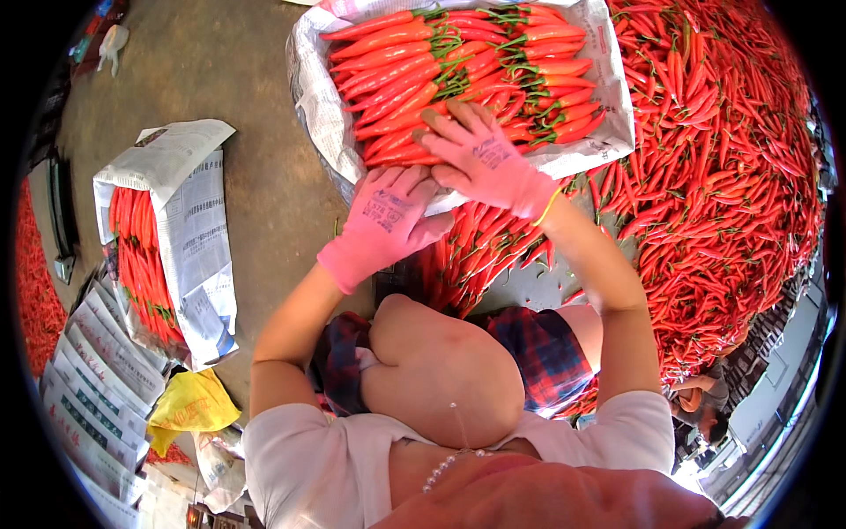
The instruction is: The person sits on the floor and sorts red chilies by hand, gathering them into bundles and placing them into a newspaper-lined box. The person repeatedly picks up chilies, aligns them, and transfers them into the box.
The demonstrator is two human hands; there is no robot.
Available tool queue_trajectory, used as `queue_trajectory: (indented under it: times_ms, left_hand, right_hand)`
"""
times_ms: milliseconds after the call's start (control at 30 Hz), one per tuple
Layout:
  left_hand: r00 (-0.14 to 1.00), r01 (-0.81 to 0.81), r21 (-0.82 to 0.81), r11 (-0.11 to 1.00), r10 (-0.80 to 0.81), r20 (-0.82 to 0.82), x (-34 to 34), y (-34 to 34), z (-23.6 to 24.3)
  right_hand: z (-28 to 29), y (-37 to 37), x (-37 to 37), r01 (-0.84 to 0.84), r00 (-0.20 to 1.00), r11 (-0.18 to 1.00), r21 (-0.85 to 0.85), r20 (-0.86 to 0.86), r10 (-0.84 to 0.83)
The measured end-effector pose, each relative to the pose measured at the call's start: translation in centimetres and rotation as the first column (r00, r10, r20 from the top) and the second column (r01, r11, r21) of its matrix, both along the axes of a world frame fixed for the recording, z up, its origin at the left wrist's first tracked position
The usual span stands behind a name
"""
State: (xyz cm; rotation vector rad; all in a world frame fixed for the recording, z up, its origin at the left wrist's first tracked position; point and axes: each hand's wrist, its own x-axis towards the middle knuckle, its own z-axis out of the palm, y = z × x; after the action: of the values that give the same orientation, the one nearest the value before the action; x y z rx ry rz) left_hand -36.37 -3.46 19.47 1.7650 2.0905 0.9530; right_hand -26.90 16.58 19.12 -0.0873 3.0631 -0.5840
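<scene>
A box lined with newspaper (622, 97) stands in front of me at the top of the view. Red chili peppers (388, 63) lie in it in packed rows, their green stems turned toward the middle. Both of my hands wear pink gloves. My left hand (381, 222) rests at the box's near edge, its fingers stretched out onto the nearest peppers. To its right, my right hand (493, 165) lies over the near rows with its fingers extended and a little apart. Whatever is under the right palm is hidden. Neither hand appears to grasp anything.
A big heap of loose chili peppers (723, 185) spreads along the right, with more between my knees and the box. At left stand a second newspaper-lined box (196, 238), fanned newspapers (97, 379) and a yellow bag (194, 406). Another person (705, 401) is at lower right.
</scene>
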Motion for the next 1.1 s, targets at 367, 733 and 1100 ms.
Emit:
queue_trajectory:
  times_ms: [367,733,1100]
  left_hand:
    - [0.982,-0.094,0.014,0.995,0.09,0.168,-1.8,-1.8,1.6]
    - [0.932,-0.09,0.032,0.995,0.095,-0.349,-6.1,1.9,-1.9]
    - [0.918,-0.166,-0.003,0.986,0.153,-0.367,-6.4,2.0,-0.3]
  right_hand:
    - [1.5,2.0,-3.5,0.117,0.923,0.992,-0.05,-0.362,-0.127]
    - [-1.1,4.6,-5.5,0.112,0.977,0.949,0.295,0.142,-0.159]
    - [-2.9,5.7,-7.2,0.043,0.995,0.89,0.454,-0.103,0.004]
